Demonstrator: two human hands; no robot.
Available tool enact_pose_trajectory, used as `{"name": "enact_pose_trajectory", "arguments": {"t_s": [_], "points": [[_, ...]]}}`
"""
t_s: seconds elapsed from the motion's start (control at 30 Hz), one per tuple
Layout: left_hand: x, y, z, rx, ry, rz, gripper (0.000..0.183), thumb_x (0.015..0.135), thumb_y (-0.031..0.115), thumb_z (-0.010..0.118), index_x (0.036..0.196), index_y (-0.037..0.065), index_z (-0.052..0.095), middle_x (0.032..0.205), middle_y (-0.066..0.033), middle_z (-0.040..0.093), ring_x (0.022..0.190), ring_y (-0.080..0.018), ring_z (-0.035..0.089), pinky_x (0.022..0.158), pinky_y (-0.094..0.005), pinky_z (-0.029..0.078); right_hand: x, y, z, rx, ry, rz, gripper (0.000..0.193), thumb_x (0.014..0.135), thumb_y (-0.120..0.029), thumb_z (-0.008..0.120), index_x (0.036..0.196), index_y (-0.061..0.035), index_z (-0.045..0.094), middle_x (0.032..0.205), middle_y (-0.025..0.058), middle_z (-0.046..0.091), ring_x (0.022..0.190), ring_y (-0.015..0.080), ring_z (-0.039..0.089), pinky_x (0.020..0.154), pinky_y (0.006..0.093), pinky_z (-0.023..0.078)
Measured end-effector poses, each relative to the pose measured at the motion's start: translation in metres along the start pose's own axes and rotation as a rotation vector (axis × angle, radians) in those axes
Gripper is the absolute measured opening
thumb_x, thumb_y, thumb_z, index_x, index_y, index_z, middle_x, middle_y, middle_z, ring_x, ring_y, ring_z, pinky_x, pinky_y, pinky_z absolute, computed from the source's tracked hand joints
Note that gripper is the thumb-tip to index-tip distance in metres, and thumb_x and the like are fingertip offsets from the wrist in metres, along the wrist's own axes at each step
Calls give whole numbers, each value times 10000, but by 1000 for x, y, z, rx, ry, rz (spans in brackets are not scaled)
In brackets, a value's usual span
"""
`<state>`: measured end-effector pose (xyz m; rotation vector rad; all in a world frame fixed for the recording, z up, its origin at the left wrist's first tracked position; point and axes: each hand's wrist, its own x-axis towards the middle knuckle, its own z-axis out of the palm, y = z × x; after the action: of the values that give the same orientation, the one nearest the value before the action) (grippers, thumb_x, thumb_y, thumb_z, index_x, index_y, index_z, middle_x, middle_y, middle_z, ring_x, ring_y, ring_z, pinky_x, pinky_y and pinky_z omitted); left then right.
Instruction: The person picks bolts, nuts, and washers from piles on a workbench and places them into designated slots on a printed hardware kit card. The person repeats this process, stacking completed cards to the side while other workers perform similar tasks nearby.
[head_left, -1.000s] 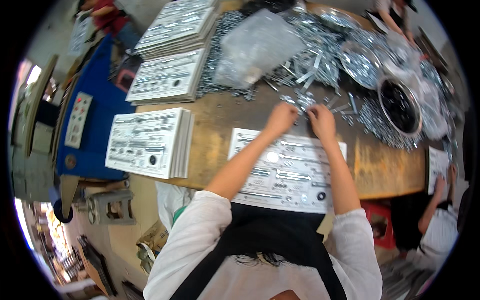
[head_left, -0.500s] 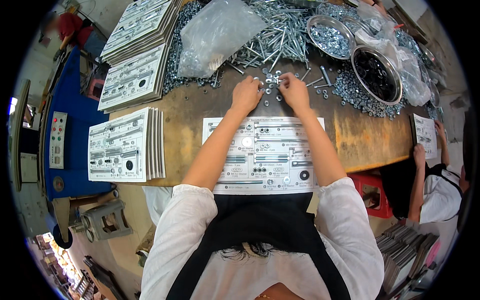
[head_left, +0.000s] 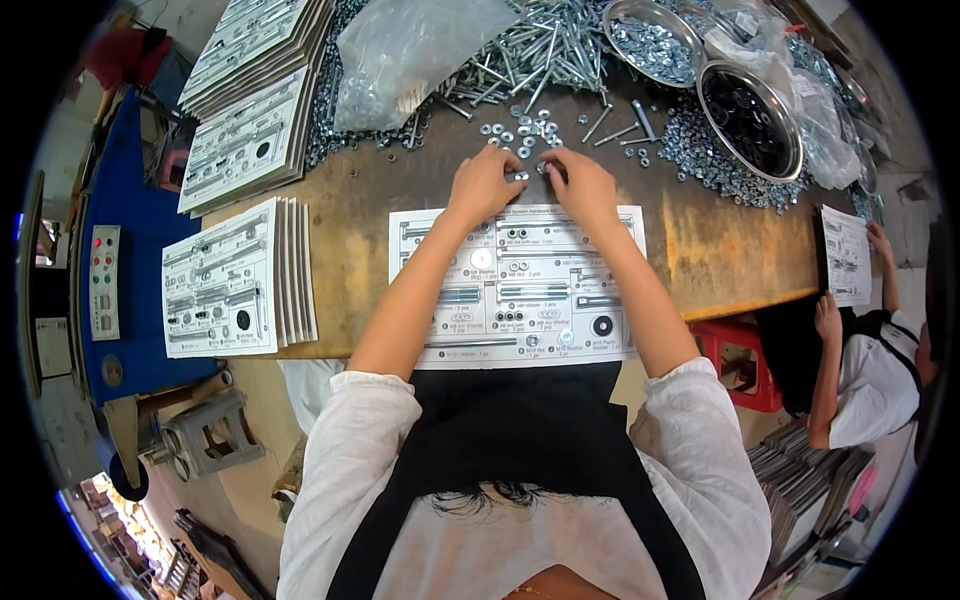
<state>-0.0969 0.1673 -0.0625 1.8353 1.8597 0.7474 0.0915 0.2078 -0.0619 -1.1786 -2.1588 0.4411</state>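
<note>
Both my hands are over the workbench, just past the far edge of a white card with bolts, nuts and washers shown across it. My left hand has its fingers curled, thumb and fingertips closing on a small silver nut. Opposite it, my right hand is bent in a pinch at a small silver ring; whether this is a nut or a washer I cannot tell. Beyond my fingertips lie several loose washers. My forearms hide parts of the card.
Stacks of similar cards stand at left. At the back are a plastic bag, a heap of bolts, and metal bowls of washers and black rings. Loose nuts spread nearby. A co-worker sits at right.
Both hands have drawn back from the cluster of washers toward the card, with small metal pieces at their fingertips. The whole view has shifted slightly.
</note>
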Motion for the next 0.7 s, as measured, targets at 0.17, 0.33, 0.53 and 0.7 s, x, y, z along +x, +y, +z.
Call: {"name": "enact_pose_trajectory", "arguments": {"t_s": [0.17, 0.33, 0.53, 0.7], "points": [[9, -6, 4, 35, -31, 24, 245, 807, 233, 785, 980, 68, 736, 983, -115, 672, 910, -294, 664, 817, -407, 513, 12, 12, 7, -3, -100, 128, 146, 865, -189, 688, 1000, -146, 723, 995, 77, 692, 927, 311, 673, 773, 430, 537], [13, -1, 1, -105, -154, -29, 249, 791, 182, 802, 978, 38, 724, 903, -114, 714, 839, -262, 697, 787, -365, 542, 20, 10, 2, 16, -207, 203, 146, 841, -190, 712, 965, -115, 735, 982, 101, 667, 952, 328, 659, 799, 448, 530], [-10, 15, -16, -1052, -122, -281, 247, 880, 131, 756, 1060, -28, 697, 900, -66, 725, 794, -93, 669, 726, -222, 525, -3, -29, -29, 779, -144, 416, 257, 892, -121, 729, 1128, -27, 688, 924, 68, 727, 784, 106, 669, 689, 250, 537], [-40, 58, -20, -1013, 20, -215, 253, 935, 97, 702, 1166, -7, 696, 951, -42, 725, 801, -83, 660, 721, -216, 532, -25, -39, -33, 1005, -1, 417, 291, 895, -69, 728, 1164, 8, 647, 958, 57, 730, 815, 73, 653, 695, 223, 531]]}}
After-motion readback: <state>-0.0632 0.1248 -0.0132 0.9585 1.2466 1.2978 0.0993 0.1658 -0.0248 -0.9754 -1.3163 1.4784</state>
